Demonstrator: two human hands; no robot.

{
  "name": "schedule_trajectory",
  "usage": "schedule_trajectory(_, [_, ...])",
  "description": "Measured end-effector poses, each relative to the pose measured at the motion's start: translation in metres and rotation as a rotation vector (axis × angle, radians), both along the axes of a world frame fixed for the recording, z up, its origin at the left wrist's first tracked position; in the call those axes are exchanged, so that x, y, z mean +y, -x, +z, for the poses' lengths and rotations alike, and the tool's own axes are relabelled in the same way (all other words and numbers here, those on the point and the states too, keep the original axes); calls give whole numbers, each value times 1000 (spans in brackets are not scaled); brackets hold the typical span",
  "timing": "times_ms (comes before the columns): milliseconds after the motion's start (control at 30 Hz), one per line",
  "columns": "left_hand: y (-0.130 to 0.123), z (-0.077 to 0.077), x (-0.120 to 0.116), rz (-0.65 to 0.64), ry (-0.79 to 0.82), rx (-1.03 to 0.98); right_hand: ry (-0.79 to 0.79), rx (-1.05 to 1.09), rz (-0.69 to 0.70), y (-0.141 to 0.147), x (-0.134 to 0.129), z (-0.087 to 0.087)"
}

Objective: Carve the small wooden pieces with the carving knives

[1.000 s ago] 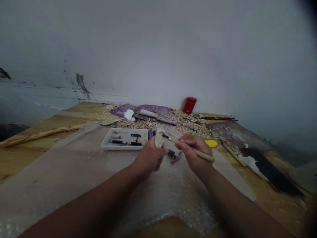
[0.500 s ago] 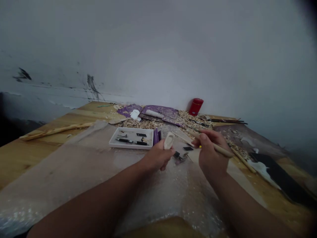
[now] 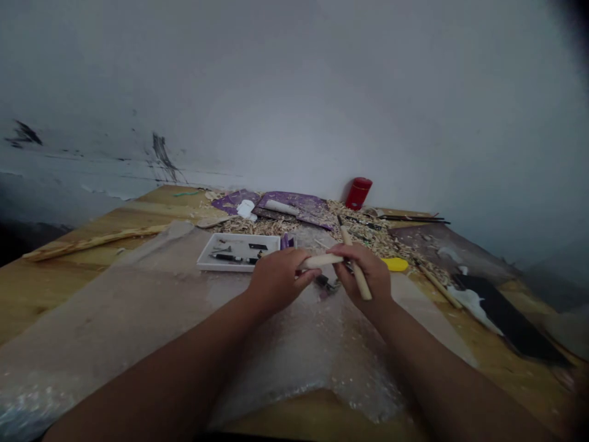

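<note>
Red canister (image 3: 358,193) beside pale wall (image 3: 294,92), purple sheets (image 3: 306,201), long stick (image 3: 99,241)

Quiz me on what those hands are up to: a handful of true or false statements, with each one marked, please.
1. The left hand holds a pale, rod-like piece. True.
2. A yellow object lies to the right of the right hand. True.
3. The right hand is empty. False: it holds a slim tool with a pale handle.
4. The white tray holds dark, slim items. True.
5. The tray is to the right of both hands. False: it is on the left.
</note>
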State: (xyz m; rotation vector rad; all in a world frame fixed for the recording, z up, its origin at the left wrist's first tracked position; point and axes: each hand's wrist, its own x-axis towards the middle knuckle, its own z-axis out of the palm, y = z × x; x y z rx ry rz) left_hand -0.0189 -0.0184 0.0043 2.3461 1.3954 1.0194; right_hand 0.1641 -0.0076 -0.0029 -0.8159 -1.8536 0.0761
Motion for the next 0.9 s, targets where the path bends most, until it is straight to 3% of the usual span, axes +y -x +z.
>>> schedule_trajectory(67, [0, 2, 1, 6, 58, -72, 59, 162, -90, -1, 2, -1])
schedule_trajectory(167, [0, 3, 2, 15, 102, -187, 195, 302, -105, -3, 7, -3])
schedule_trajectory(333, [1, -3, 6, 110, 136, -437, 198, 229, -128, -5, 13, -5])
schedule_trajectory(433, [0, -5, 9, 61, 237, -700, 224, 131, -114, -4, 12, -4])
schedule_trajectory(533, [-1, -3, 11, -56, 315, -942, 324, 89, -26, -1, 9, -3])
schedule_trajectory(633, [-1, 0, 10, -148, 389, -1078, 561, 181, 152, 6, 2, -3])
schedule_trajectory(767, [-4, -1, 7, -252, 534, -1041, 817, 337, 325, 17, -7, -3])
schedule_trajectory(900, [-7, -6, 6, -263, 571, -1019, 876, 380, 312, 22, -7, -4])
